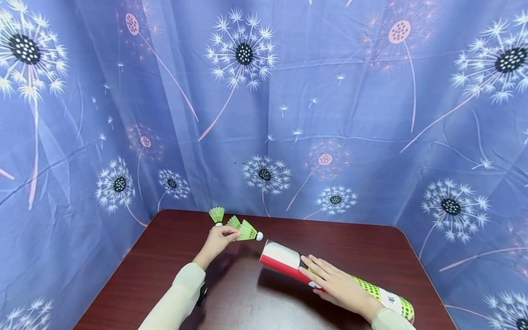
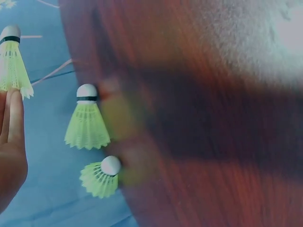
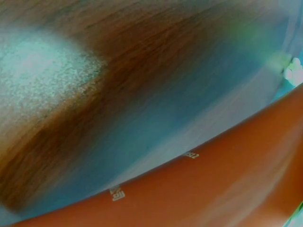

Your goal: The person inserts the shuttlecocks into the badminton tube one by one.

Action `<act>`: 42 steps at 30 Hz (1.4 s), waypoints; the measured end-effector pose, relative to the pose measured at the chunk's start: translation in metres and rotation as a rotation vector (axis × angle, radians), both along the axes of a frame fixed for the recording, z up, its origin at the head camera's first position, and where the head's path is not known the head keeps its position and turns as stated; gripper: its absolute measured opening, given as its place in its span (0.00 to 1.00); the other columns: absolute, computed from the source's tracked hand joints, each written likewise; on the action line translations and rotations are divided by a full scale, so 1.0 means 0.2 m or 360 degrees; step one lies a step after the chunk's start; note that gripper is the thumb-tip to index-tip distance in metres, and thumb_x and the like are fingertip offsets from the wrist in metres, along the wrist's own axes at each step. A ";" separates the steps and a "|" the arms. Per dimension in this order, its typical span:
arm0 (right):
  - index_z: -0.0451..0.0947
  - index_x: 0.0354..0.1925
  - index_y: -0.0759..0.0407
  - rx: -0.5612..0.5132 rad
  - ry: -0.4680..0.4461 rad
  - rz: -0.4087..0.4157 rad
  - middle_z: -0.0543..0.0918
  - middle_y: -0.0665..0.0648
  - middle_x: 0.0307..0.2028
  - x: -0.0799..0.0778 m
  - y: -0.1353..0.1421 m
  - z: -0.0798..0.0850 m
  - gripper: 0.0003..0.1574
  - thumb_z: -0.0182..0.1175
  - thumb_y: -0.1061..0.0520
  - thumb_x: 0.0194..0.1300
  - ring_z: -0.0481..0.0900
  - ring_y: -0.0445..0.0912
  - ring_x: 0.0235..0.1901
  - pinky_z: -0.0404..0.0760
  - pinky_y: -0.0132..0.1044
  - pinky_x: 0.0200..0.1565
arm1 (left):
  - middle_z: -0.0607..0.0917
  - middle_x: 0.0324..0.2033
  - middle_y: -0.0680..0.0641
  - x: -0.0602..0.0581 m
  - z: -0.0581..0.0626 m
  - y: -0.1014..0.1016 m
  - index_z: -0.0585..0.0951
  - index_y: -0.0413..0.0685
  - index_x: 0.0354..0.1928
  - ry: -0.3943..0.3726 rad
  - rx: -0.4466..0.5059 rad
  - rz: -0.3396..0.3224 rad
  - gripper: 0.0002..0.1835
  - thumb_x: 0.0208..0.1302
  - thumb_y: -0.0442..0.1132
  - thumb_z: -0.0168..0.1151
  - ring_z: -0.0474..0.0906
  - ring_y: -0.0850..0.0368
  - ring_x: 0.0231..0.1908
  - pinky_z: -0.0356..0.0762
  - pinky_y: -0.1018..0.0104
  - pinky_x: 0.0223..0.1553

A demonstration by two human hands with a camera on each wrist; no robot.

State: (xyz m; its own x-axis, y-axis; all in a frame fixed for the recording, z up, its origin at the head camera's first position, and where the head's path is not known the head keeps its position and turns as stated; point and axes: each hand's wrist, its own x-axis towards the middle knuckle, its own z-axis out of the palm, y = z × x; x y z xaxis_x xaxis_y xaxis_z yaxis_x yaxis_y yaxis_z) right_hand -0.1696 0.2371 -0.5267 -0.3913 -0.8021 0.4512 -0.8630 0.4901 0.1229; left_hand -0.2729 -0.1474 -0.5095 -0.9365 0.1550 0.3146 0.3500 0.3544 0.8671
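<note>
- Left hand [image 1: 220, 238] reaches forward over the table [image 1: 231, 293], thumb and fingertips pinching a yellow-green shuttlecock [image 1: 248, 230] by its skirt, cork towards the shuttlecock tube [image 1: 284, 257].
- Right hand [image 1: 336, 286] holds that tube from above, fingers laid forward along it.

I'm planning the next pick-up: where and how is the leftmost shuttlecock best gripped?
Probably pinch the leftmost shuttlecock by its green skirt, coming from above: the wide skirt flares toward the curtain, while the small rounded white cork points toward the person.
</note>
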 end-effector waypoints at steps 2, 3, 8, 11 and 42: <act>0.59 0.72 0.56 -0.0001 0.0006 0.0003 0.58 0.61 0.72 0.00 0.00 0.00 0.43 0.64 0.49 0.64 0.64 0.57 0.66 0.53 0.39 0.69 | 0.87 0.29 0.40 0.02 0.04 0.00 0.86 0.34 0.32 0.0015 0.0011 -0.0028 0.04 0.55 0.29 0.69 0.84 0.53 0.28 0.81 0.69 0.32; 0.59 0.72 0.56 0.0001 0.0006 0.0003 0.58 0.61 0.72 0.00 0.00 0.00 0.44 0.65 0.49 0.63 0.64 0.57 0.66 0.53 0.40 0.69 | 0.87 0.30 0.39 0.04 0.07 -0.01 0.86 0.33 0.32 0.0032 0.0017 -0.0045 0.04 0.55 0.28 0.68 0.84 0.51 0.28 0.81 0.68 0.32; 0.59 0.71 0.56 -0.0007 0.0006 0.0002 0.59 0.61 0.71 -0.01 0.01 0.02 0.39 0.58 0.47 0.68 0.64 0.57 0.66 0.51 0.39 0.70 | 0.86 0.30 0.34 0.14 0.21 0.00 0.84 0.28 0.33 0.0045 0.0027 -0.0083 0.05 0.56 0.25 0.67 0.84 0.43 0.31 0.81 0.67 0.32; 0.60 0.71 0.56 -0.0010 0.0010 0.0006 0.59 0.61 0.71 -0.01 0.01 0.02 0.35 0.51 0.45 0.72 0.65 0.57 0.66 0.50 0.38 0.70 | 0.86 0.31 0.34 0.19 0.25 0.00 0.85 0.28 0.33 0.0008 -0.0005 -0.0062 0.05 0.56 0.26 0.67 0.84 0.48 0.31 0.80 0.70 0.32; 0.59 0.71 0.57 -0.0009 -0.0004 0.0043 0.59 0.62 0.71 -0.03 -0.07 0.03 0.34 0.47 0.44 0.74 0.64 0.57 0.66 0.49 0.38 0.70 | 0.86 0.28 0.41 0.27 0.10 0.11 0.86 0.33 0.32 0.0006 0.0021 -0.0335 0.03 0.58 0.29 0.67 0.78 0.65 0.28 0.77 0.71 0.28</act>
